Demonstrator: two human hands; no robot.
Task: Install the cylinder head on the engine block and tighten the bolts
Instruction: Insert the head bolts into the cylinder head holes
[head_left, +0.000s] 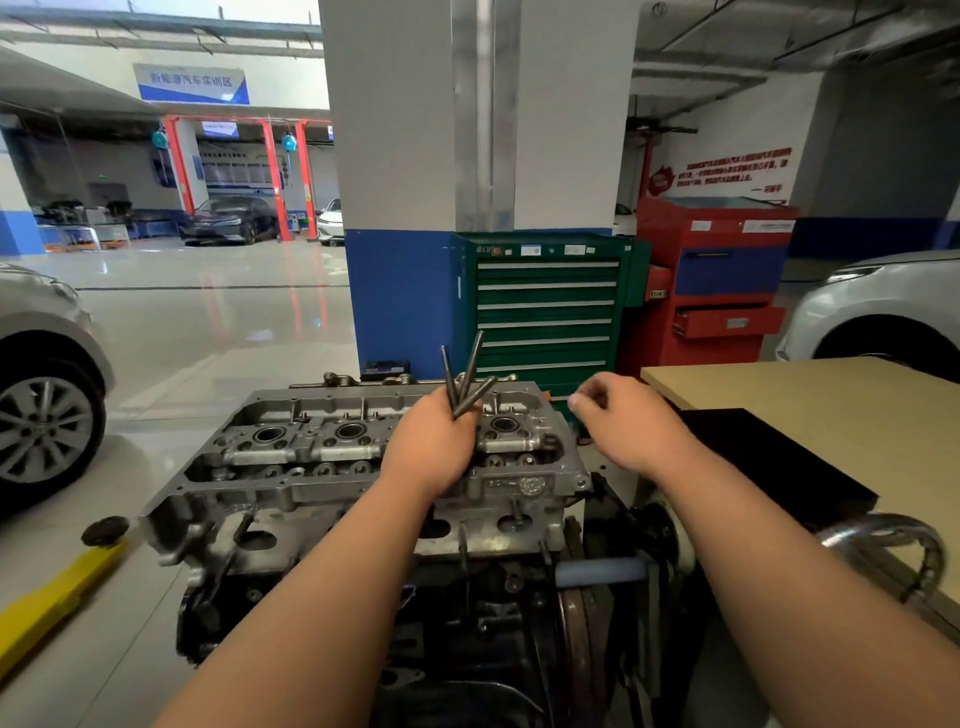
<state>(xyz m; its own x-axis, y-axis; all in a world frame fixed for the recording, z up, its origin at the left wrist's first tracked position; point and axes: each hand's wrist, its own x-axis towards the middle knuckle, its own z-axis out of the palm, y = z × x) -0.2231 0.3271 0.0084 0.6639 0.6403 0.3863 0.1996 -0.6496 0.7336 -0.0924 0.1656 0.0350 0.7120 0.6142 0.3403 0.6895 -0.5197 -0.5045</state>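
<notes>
Grip of the left hand (431, 449) holds three bolts (472, 358) above the cylinder head (291, 460); right hand (628, 415), at 3 o'clock, blurred, its grip unclear.

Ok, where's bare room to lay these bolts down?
The tan tabletop is bare between the black mat and the white car. The cylinder head top is crowded with bores and ribs; the left hand holds the bolts over it, the right hand at its right end.

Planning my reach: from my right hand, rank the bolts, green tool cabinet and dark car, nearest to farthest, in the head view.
From the right hand:
1. bolts, just left, gripped in the left hand.
2. green tool cabinet, straight ahead.
3. dark car, far back left.
</notes>
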